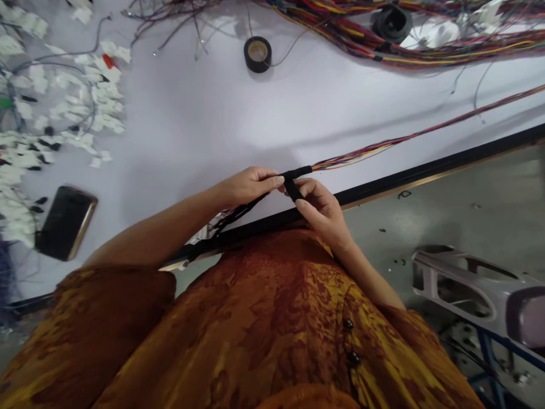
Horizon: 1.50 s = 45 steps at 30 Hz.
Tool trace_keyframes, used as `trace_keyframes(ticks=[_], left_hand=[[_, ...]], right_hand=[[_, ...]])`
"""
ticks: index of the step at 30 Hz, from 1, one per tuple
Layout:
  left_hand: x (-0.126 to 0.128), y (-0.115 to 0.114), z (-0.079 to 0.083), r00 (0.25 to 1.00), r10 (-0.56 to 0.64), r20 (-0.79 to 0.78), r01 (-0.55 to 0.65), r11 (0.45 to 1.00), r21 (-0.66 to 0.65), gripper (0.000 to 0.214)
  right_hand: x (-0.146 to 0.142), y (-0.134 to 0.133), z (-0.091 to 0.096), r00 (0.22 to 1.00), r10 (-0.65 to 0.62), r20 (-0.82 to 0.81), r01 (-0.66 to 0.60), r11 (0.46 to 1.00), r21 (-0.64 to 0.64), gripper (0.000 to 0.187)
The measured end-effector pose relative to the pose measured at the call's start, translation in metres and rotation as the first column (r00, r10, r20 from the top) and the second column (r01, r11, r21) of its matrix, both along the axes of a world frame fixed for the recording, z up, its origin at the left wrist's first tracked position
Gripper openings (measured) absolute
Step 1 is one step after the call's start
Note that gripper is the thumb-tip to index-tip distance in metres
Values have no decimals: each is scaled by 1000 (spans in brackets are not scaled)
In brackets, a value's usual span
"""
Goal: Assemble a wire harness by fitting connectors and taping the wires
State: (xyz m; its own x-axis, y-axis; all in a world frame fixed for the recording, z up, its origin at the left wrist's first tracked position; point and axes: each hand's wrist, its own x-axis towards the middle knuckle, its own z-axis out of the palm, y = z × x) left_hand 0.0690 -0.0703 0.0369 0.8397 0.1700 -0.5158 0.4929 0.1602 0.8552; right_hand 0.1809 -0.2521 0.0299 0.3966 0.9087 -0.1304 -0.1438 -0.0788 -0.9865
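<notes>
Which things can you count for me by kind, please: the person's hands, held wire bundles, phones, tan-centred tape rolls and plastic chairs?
Hands: 2, the left hand and the right hand
Held wire bundle: 1
Phone: 1
Tan-centred tape roll: 1
Plastic chair: 1
Total: 6

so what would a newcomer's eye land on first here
Probably the orange-brown patterned garment filling the bottom middle. Just above it, the left hand holds a black-wrapped wire bundle and the right hand pinches black tape. The scattered white connectors along the left edge also stand out.
</notes>
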Motion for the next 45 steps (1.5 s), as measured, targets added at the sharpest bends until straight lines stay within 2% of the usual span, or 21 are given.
trace_keyframes(ticks=[1,3,7,9,12,14,16,19,22,25,33,38,40,43,45], left_hand=[[0,1,1,1000,2,-6,-2,1000,5,21],[1,1,1,999,36,-30,-38,997,-68,23],[0,1,-2,994,76,-83,-94,967,-235,27],[-1,-1,-5,993,73,-96,-96,960,-262,27],[-3,-4,-8,991,82,-102,-106,958,-265,24],[-5,-7,-8,992,95,-87,-113,965,-237,23],[-7,-10,-5,994,99,-44,-105,980,-167,22],[-10,-13,1,999,45,22,-44,998,-38,22],[-13,-12,6,997,0,72,-5,998,68,26],[-14,-8,8,994,-34,100,21,991,132,28],[-4,8,7,981,-190,24,191,981,-35,22],[5,25,9,922,-386,35,387,913,-126,30],[8,27,9,911,-412,32,413,908,-73,29],[9,26,10,912,-411,-3,409,906,107,24],[11,24,11,902,-431,-29,427,879,212,23]], right_hand=[[-1,1,-3,997,-18,-77,19,1000,4,14],[-4,3,-9,977,-50,-207,47,999,-20,25],[-10,5,-19,906,-155,-394,98,982,-160,35],[-13,6,-19,878,-207,-431,129,971,-202,35],[-16,6,-15,883,-203,-423,120,969,-215,24],[-17,6,-13,896,-194,-400,109,968,-226,22],[-16,6,-12,907,-201,-369,110,961,-254,31],[-14,11,-16,924,-242,-295,145,938,-315,41],[-10,18,-20,933,-282,-222,210,930,-301,43],[-8,24,-21,937,-278,-211,214,935,-285,40],[-10,20,-21,932,-293,-214,223,928,-300,37],[-8,13,-22,940,-290,-182,210,908,-361,37],[-9,12,-23,933,-300,-199,215,908,-360,37],[-10,14,-24,920,-311,-237,224,916,-332,35],[-10,16,-24,918,-314,-242,230,919,-319,35]])
